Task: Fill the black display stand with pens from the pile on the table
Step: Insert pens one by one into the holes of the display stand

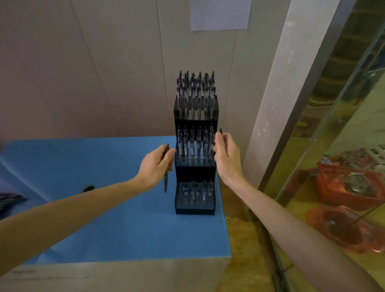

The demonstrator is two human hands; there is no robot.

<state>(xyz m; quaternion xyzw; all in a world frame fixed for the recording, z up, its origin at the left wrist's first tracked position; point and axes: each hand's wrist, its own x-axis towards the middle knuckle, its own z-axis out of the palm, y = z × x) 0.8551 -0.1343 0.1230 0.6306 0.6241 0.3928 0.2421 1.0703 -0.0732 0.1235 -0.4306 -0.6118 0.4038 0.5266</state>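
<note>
**Two pens at the middle shelf, and the bottom one wants filling**

The black stand (pixel 195 154) sits right of centre in the frame, at the far right corner of the blue table (pixel 115 231), with three stepped tiers. The top tier looks full, the middle tier nearly so, and the bottom tier holds only a few pens with bare holes showing. The pile of pens (pixel 2 204) lies at the left edge of the frame, well apart from the stand and blurred.

The left hand (pixel 155 167) is just beside the stand's left side, fingers curled round a dark pen (pixel 166 170) that hangs almost upright below the palm. The right hand (pixel 225 153) is against the stand's right side at the middle tier, pinching a second pen (pixel 220 131) of which only the top end shows above the fingers.

To do this step well, I would seat one pen at a time. The right one seems nearest an open slot at the middle tier's right end, though whether a hole is free there is hard to tell. Hold each pen upright over its hole before lowering it, so neighbours are not knocked. The left pen suits the bottom tier; grip it higher on the barrel to steer the lower end in.
</note>
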